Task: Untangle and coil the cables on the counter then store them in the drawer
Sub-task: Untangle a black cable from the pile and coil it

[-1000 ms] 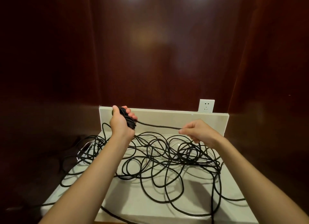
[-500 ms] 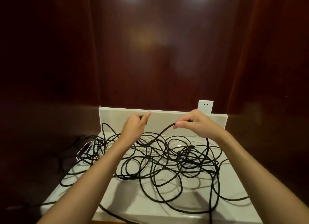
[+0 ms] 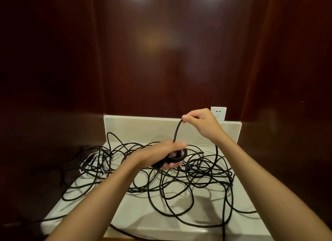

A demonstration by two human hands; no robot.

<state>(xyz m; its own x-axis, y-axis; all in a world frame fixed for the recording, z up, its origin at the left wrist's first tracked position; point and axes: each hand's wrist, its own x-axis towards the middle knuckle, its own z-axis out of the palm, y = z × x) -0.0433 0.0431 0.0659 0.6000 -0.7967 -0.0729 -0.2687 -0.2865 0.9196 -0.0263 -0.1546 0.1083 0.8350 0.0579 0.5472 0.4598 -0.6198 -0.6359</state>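
A long black cable (image 3: 172,192) lies in a loose tangle of loops across the white counter (image 3: 125,213). My left hand (image 3: 165,152) is low over the middle of the tangle and grips a small black coil (image 3: 177,157) wound round its fingers. My right hand (image 3: 201,122) is raised near the back panel and pinches the strand that runs steeply down to the coil. A second strand drops from my right hand to the counter. No drawer is in view.
A low white back panel (image 3: 143,127) closes the counter's far side, with a white wall socket (image 3: 218,113) above its right end. Dark glossy wood walls surround the counter. At the left edge, cable loops spill off into the dark gap (image 3: 75,160).
My left hand has dropped from the back panel to low over the tangle, the coil turning with it. My right hand has risen and lifted the strand more upright.
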